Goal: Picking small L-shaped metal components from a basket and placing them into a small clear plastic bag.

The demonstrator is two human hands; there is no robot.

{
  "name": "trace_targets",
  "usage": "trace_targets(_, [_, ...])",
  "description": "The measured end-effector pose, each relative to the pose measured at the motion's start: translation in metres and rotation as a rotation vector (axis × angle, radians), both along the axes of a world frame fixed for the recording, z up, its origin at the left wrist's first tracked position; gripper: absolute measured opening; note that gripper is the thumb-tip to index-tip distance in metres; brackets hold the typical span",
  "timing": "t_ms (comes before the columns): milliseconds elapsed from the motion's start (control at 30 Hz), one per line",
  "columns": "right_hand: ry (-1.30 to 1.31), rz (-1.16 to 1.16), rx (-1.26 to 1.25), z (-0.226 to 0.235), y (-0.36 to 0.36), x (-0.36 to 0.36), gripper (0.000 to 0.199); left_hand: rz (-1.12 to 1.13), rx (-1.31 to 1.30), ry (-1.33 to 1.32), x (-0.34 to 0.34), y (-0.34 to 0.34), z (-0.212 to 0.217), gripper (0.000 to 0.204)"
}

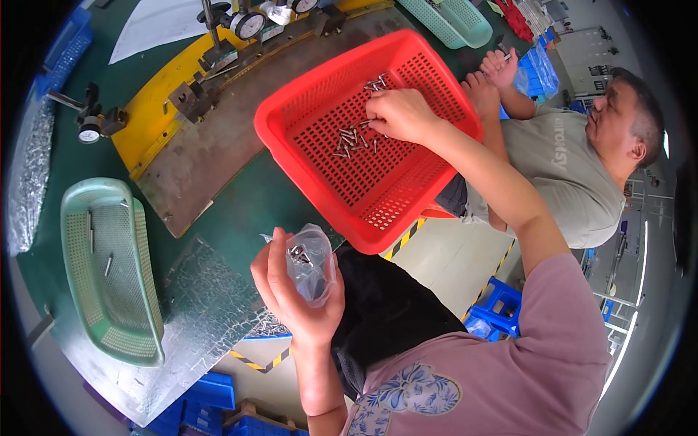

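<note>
The red basket sat across the near edge of the tabletop, its near corner showing against the floor. Small metal pins lay scattered on its base, with room between them and the near wall. The right hand reached in across the right rim, its grip bunched together at the pins; whether it pinched one could not be told. By the tabletop's near edge, the left hand had its grip clamped around a clear plastic bag containing metal pieces.

A strip of green surface left room between the red basket and a green basket toward the left edge. A clear sheet covered the near left corner. Toward the far edge, a metal plate and a dial gauge limited movement; a co-worker's hand was just beside the red basket's right rim.
</note>
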State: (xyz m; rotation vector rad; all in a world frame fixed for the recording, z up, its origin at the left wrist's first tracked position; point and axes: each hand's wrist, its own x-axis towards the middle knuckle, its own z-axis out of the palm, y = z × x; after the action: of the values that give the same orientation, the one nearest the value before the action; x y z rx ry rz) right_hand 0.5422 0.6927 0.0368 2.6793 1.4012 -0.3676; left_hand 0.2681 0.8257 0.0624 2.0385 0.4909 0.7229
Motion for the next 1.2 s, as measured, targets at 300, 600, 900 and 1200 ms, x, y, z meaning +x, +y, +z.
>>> trace_targets(300, [0.407,-0.355,0.076,0.001,0.009,-0.009,0.017,0.024,-0.038,0.004,-0.005,0.004,-0.001,0.068])
trace_targets(600, [-0.031,0.394,0.127,-0.010,0.007,-0.003,0.008,0.034,-0.066,-0.004,-0.007,0.003,-0.002,0.067])
trace_targets(900, [0.371,-0.040,0.416,0.017,0.011,-0.032,0.006,0.043,-0.074,-0.008,-0.006,0.003,-0.003,0.069])
trace_targets(1200, [1.486,-0.470,0.470,0.104,0.045,-0.112,0.013,0.045,-0.079,-0.070,0.004,0.005,0.007,0.068])
